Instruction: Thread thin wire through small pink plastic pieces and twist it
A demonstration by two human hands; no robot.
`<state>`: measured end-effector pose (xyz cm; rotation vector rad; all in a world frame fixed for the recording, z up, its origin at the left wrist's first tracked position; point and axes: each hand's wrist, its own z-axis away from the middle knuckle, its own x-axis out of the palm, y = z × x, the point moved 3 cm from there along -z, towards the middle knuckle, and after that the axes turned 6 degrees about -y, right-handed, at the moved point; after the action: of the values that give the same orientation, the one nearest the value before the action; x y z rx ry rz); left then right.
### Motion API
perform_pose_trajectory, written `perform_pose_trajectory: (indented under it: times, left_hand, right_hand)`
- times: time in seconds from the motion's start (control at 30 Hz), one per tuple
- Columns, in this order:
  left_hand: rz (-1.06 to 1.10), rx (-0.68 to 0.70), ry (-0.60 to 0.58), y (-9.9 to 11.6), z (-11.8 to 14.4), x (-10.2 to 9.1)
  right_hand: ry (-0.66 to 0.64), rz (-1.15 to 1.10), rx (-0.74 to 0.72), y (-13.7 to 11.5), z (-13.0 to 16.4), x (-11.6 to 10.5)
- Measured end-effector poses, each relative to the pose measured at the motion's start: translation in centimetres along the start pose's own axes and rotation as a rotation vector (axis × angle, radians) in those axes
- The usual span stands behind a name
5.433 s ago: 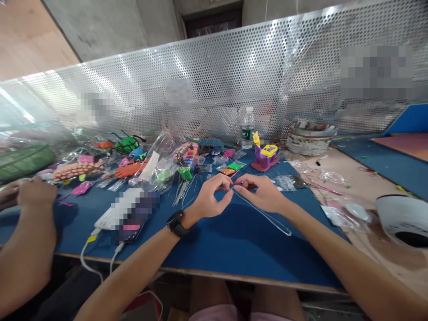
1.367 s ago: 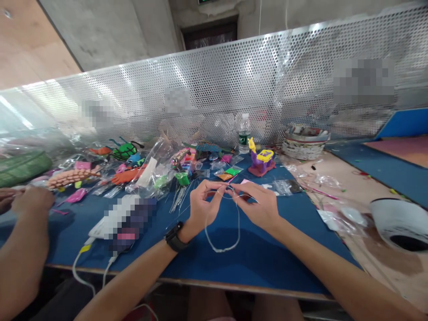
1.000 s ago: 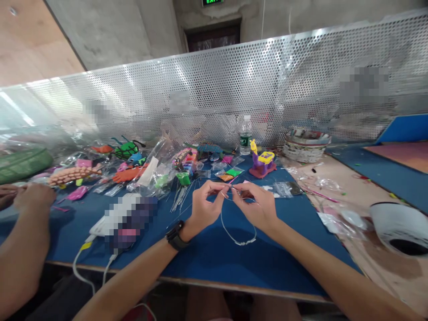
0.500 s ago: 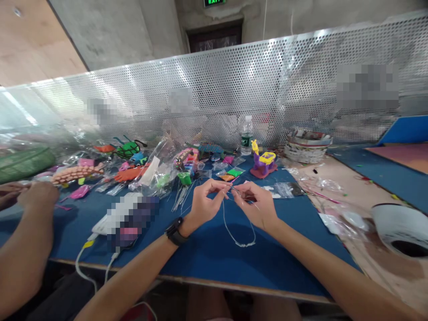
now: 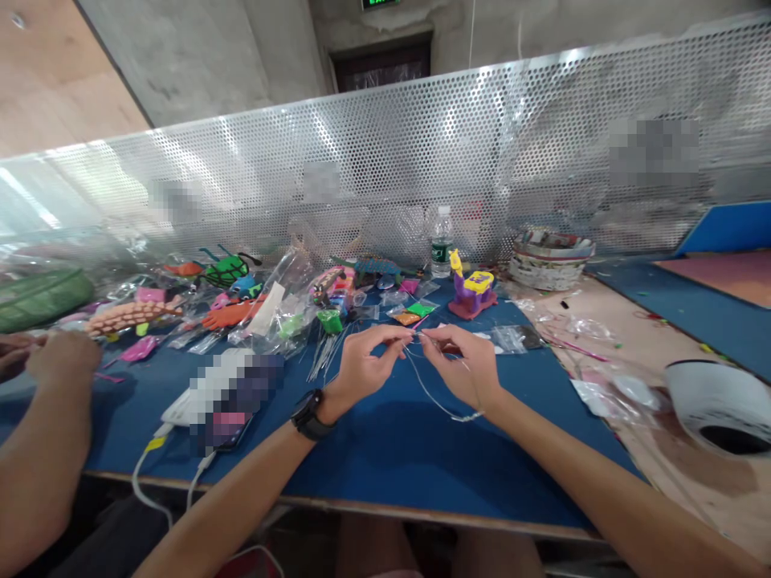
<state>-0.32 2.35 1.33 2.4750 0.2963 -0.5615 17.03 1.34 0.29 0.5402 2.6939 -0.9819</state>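
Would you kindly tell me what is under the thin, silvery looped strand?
The flat blue tabletop shows beneath the looped strand; what lies behind the left hand and right hand pinching it is hidden.

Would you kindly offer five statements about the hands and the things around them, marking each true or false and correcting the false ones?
1. The left hand and right hand both hold the wire. True.
2. The watch is on the right wrist. False: it is on the left wrist.
3. The bottle stands farther back than the purple and yellow toy. True.
4. The green basket is at the picture's right edge. False: it is at the left edge.
5. Another person's hand shows at the left. True.
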Motion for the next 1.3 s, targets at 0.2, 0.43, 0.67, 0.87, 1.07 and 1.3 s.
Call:
perform_pose_trajectory:
  times: [0.2, 0.43, 0.67, 0.87, 1.07, 1.3]
  left_hand:
    - [-0.062, 0.042, 0.031, 0.17, 0.12, 0.20]
    - [-0.227, 0.234, 0.040, 0.68, 0.01, 0.14]
    - [-0.386, 0.306, 0.042, 0.99, 0.20, 0.08]
    - [-0.313, 0.306, 0.046, 0.77, 0.10, 0.00]
    - [-0.290, 0.329, 0.021, 0.74, -0.04, -0.44]
    - [-0.259, 0.312, -0.025, 0.76, -0.17, -0.44]
  right_hand:
    - [-0.004, 0.096, -0.078, -0.16, -0.10, -0.33]
    - [-0.035, 0.147, -0.183, -0.30, -0.06, -0.36]
    - [-0.168, 0.087, -0.227, 0.25, -0.13, -0.28]
    - [-0.127, 0.080, -0.248, 0.27, -0.14, -0.40]
    - [-0.098, 0.154, -0.271, -0.01, -0.26, -0.67]
    - [-0.133, 0.144, -0.269, 0.38, -0.22, -0.79]
